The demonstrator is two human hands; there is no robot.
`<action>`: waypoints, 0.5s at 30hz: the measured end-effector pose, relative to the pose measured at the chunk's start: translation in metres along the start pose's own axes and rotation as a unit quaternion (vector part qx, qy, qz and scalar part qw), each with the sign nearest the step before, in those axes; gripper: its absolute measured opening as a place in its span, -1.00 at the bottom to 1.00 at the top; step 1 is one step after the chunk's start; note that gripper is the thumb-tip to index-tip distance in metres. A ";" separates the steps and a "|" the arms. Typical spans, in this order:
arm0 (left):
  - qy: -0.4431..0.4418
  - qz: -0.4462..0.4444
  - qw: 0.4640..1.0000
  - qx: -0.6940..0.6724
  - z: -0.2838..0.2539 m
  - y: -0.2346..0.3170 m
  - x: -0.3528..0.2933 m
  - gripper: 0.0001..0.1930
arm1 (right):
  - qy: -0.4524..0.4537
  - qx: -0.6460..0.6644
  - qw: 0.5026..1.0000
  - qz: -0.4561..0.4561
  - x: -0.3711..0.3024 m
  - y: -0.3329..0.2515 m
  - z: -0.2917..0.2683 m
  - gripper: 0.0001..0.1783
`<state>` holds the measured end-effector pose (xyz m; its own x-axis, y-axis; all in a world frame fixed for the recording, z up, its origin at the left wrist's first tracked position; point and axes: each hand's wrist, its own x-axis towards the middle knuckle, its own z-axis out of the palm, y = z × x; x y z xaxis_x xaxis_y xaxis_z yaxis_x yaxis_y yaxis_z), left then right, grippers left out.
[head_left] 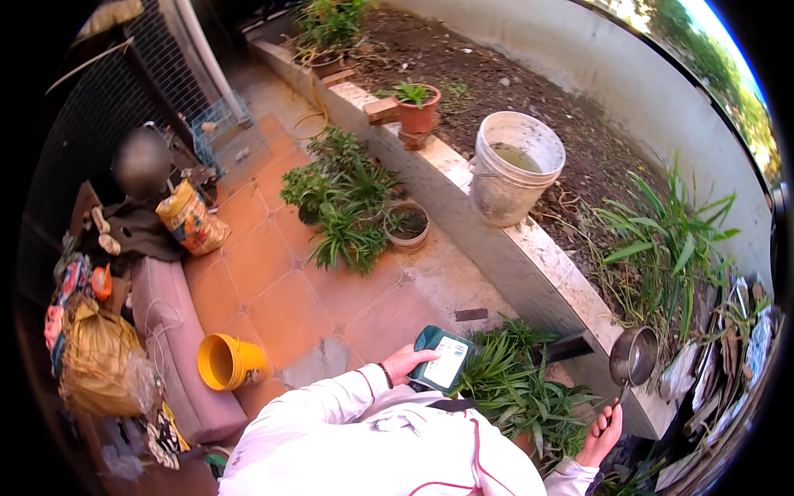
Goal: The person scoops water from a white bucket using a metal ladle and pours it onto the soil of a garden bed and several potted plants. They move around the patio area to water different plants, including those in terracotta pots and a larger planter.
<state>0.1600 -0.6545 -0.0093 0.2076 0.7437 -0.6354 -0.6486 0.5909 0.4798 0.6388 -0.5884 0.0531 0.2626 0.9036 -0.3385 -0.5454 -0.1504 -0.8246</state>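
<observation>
My left hand (404,364) is closed round a dark green packet (442,359) with a white label, held in front of my chest. At the lower right, my right hand (601,436) grips the thin handle of a metal ladle (633,355), its round bowl raised beside the bed's wall. Leafy green plants (525,384) stand just below and between my two hands. On the wall's ledge, ahead and to the right, rests a dirty white bucket (506,194) with murky liquid inside.
A low tiled wall (542,256) borders the soil bed (463,62). Potted plants (351,194) stand on the orange tiles, and a terracotta pot (416,114) sits on the ledge. To the left are a yellow bucket (252,361), a pink cushioned seat (174,339) and a person (141,165).
</observation>
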 end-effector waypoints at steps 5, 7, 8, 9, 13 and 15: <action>0.083 0.087 0.987 -0.106 -0.046 0.002 -0.048 -0.60 | -0.105 -0.082 0.991 0.015 0.047 0.028 0.136 -0.81; 0.105 0.111 0.979 -0.132 -0.073 0.003 -0.059 -0.59 | -0.128 -0.079 0.988 0.031 0.060 0.041 0.191 -0.85; 0.119 0.112 0.975 -0.152 -0.087 0.008 -0.063 -0.59 | -0.140 -0.081 0.986 0.038 0.068 0.046 0.218 -0.86; 0.127 0.124 0.972 -0.156 -0.099 0.015 -0.066 -0.60 | -0.153 -0.091 0.983 0.039 0.076 0.053 0.242 -0.86; 0.146 0.155 0.962 -0.171 -0.152 0.056 -0.071 -0.61 | -0.194 -0.072 0.976 0.064 0.107 0.082 0.337 -0.85; 0.147 0.166 0.958 -0.184 -0.180 0.075 -0.073 -0.61 | -0.202 -0.051 0.975 0.077 0.126 0.100 0.374 -0.82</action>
<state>-0.0356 -0.7210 -0.0354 -0.2343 0.7190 -0.6543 -0.8685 0.1477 0.4733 0.3194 -0.3396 0.0980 -0.1629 0.9480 -0.2733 -0.4664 -0.3181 -0.8254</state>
